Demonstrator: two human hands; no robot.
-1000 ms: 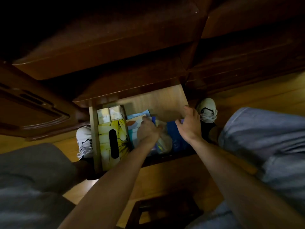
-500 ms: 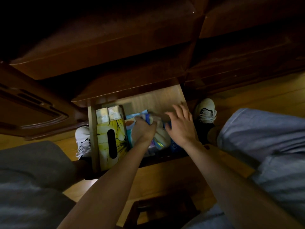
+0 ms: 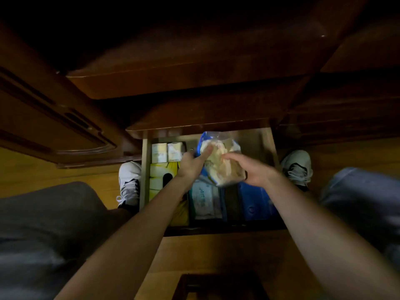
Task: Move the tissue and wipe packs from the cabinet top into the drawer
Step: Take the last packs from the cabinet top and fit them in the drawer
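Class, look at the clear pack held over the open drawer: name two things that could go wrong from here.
1. The clear pack is soft and loosely bagged; the left hand grips one side, so it may sag or slip.
2. The drawer already holds a yellow tissue box, a wipe pack and a blue pack, so it might jam.

drawer (image 3: 145,169): open, below the cabinet (image 3: 194,83)
tissue box (image 3: 160,176): in the drawer, left
small boxes (image 3: 167,151): far of the tissue box
wipe pack (image 3: 205,202): middle
pack (image 3: 257,204): right
bag (image 3: 220,161): above the packs, between left hand (image 3: 191,164) and right hand (image 3: 255,172)
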